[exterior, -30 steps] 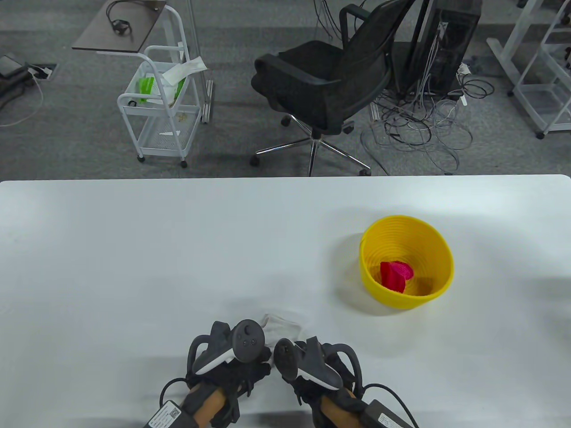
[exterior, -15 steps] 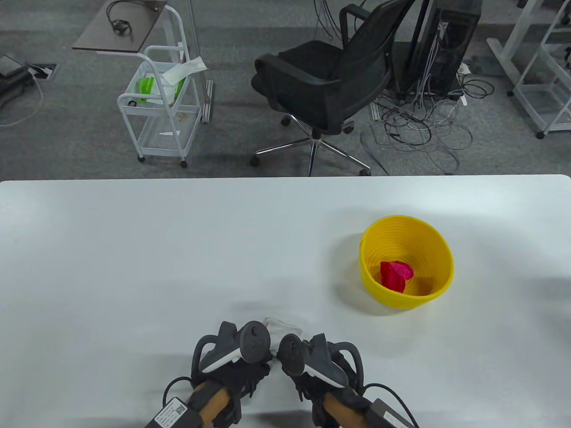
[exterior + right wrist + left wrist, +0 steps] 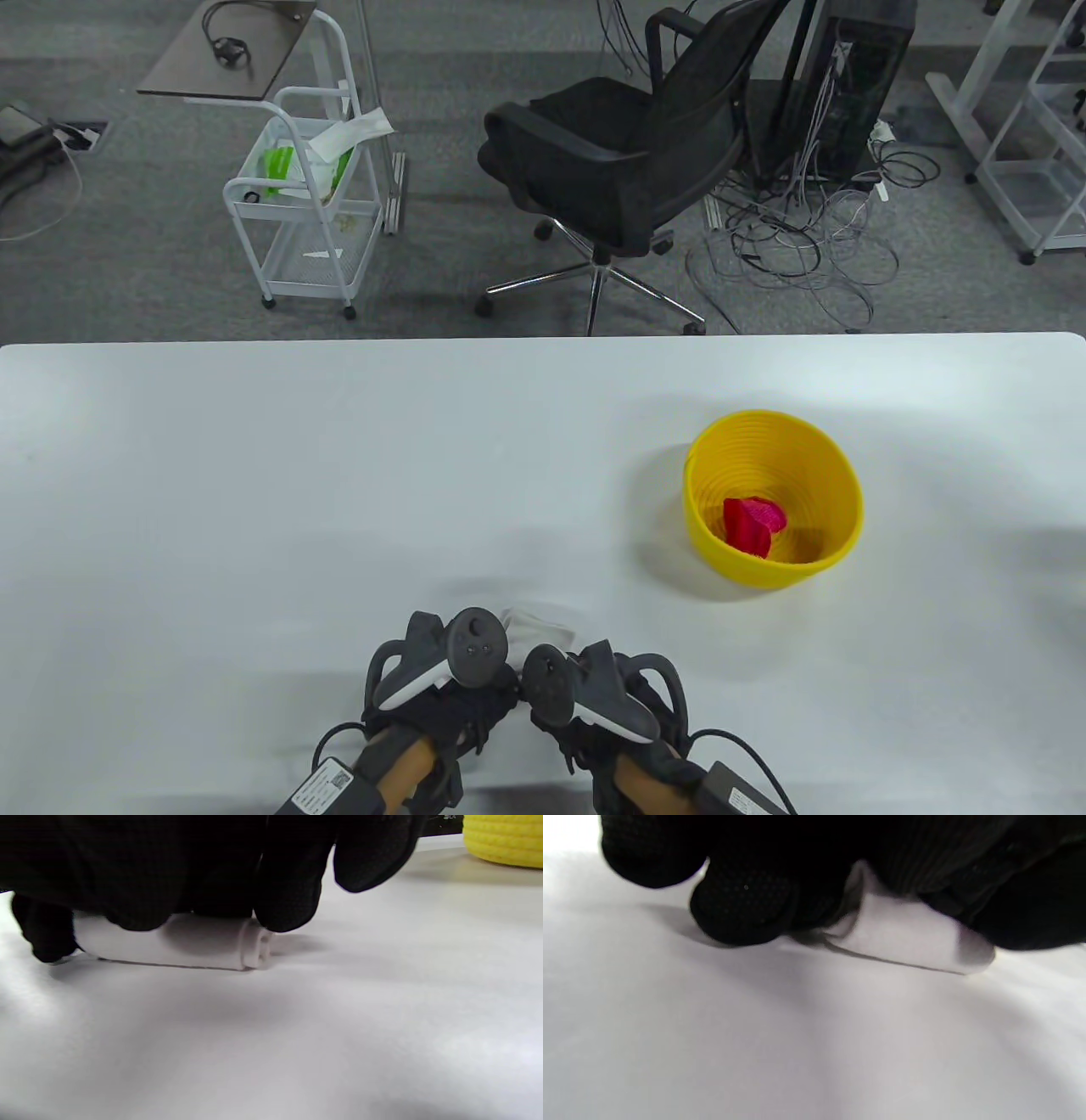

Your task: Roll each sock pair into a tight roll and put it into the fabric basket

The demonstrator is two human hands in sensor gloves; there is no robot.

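Note:
A white sock pair (image 3: pixel 536 622) lies near the table's front edge, partly rolled, its loose end showing just beyond both hands. My left hand (image 3: pixel 448 689) and right hand (image 3: pixel 594 698) sit side by side on it. In the left wrist view, gloved fingers (image 3: pixel 746 908) curl over the white roll (image 3: pixel 908 940). The right wrist view shows fingers (image 3: pixel 288 899) wrapped over the roll (image 3: pixel 191 944), whose spiral end faces right. The yellow basket (image 3: pixel 768 574) stands to the right, with a red sock roll (image 3: pixel 750 525) inside.
The yellow basket (image 3: pixel 505 844) shows at the top right of the right wrist view. Past the table's far edge stand a black office chair (image 3: pixel 628 161), a white trolley (image 3: pixel 305 212) and a tangle of cables (image 3: pixel 797 238) on the floor.
Both hands shifted slightly over the sock, and the loose white end showing ahead of them has grown a little shorter. The basket has not moved.

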